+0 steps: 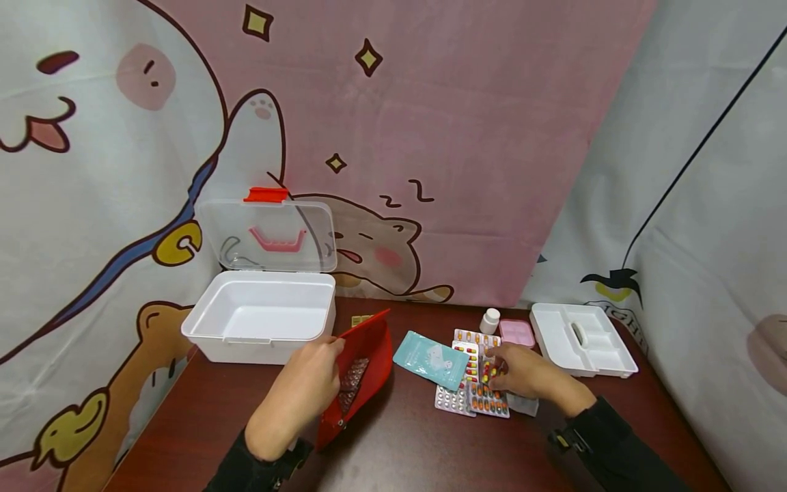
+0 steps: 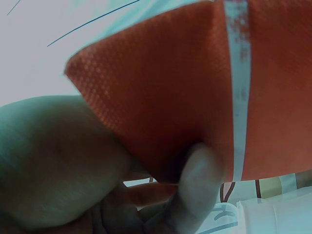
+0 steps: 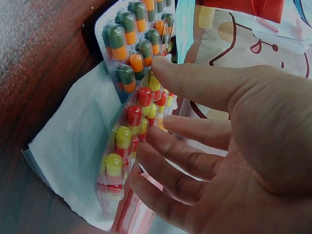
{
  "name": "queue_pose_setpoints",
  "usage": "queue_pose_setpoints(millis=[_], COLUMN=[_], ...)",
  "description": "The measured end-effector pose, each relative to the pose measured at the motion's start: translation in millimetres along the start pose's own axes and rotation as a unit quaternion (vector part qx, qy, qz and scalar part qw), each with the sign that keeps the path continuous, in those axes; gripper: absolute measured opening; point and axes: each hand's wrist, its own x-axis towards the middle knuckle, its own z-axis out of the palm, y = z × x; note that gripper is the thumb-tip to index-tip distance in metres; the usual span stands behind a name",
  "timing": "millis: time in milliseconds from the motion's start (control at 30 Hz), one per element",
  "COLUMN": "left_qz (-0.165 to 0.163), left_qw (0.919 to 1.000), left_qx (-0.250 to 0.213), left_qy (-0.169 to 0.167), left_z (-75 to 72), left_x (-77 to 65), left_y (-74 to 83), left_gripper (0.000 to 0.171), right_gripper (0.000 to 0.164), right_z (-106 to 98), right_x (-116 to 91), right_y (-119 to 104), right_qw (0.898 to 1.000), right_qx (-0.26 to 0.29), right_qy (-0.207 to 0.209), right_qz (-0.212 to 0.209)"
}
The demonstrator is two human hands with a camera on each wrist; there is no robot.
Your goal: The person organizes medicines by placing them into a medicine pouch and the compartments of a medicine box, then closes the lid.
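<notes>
My left hand [image 1: 310,376] pinches the edge of a red pouch [image 1: 372,355] that stands gaping above the table. A blister pack of dark capsules [image 1: 353,386] shows inside it. In the left wrist view, the thumb [image 2: 201,170] presses on the red fabric beside a pale stripe. My right hand [image 1: 522,369] reaches over a heap of blister packs, its fingers spread and slightly bent. Its fingertips are right at a pack of red and yellow capsules [image 3: 134,117]. The thumb is close to a pack of green and orange capsules [image 3: 117,41]. A teal sachet [image 1: 433,359] lies to the left.
An opened white box [image 1: 258,345] with a clear lid [image 1: 277,236] stands at the back left. Behind the packs are a white bottle [image 1: 490,321] and a pink case [image 1: 517,333]. A white divided tray [image 1: 584,339] sits at the right. A silvery packet [image 3: 73,141] lies under the packs.
</notes>
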Motion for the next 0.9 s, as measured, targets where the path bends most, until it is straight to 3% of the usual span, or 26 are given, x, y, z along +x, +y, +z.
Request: queue_pose_setpoints(millis=[367, 667, 900], left_qz=[0.005, 0.007, 0.009], left_qw=[0.9999, 0.9999, 0.9999], left_qx=[0.009, 0.007, 0.008], left_qy=[0.004, 0.004, 0.008], left_z=[1.0, 0.2, -0.2], left_x=[0.6, 0.6, 0.1], left_y=[-1.7, -1.3, -1.2], left_gripper=[0.024, 0.025, 0.024], right_gripper=[0.048, 0.052, 0.049], right_z=[2.1, 1.7, -4.8], right_x=[3.9, 3.5, 1.2], right_y=[4.5, 2.8, 0.1], right_qw=[1.0, 1.0, 0.999], right_qx=[-0.02, -0.011, 0.001], right_qy=[-0.003, 0.022, 0.029], right_qz=[-0.015, -0.002, -0.035])
